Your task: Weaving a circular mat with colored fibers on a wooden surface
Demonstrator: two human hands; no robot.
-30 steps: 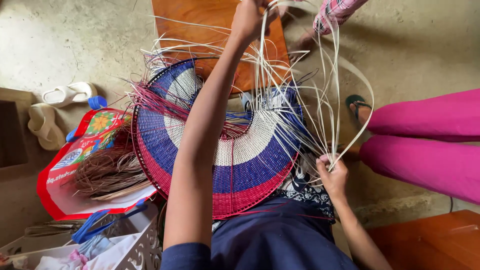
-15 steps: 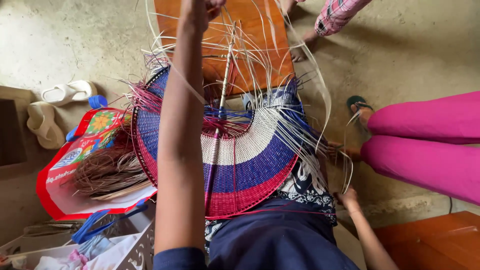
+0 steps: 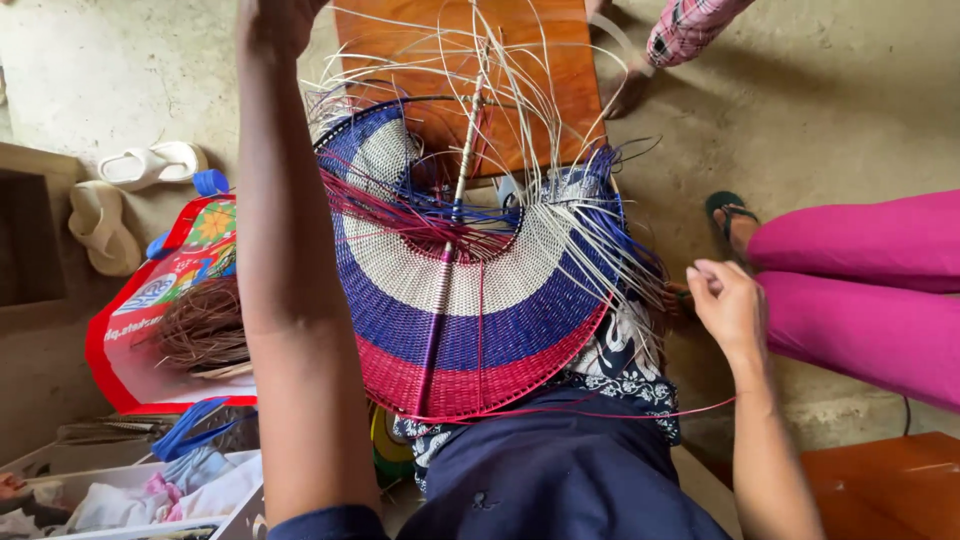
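A half-woven fan-shaped mat (image 3: 470, 320) in blue, white and red bands rests on the person's lap, loose pale strands (image 3: 560, 130) splaying up from it. The left hand (image 3: 275, 20) is raised high, clenched. The right hand (image 3: 725, 305) pinches thin strands beside the weave's right edge. White sandals (image 3: 120, 190) lie on the floor.

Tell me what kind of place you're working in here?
Probably a home or small craft workspace, with the work done low over a bare concrete floor. Pale sandals lie loose there, a red bag holds weaving fibres, and a half-woven fan-shaped mat rests on the lap.
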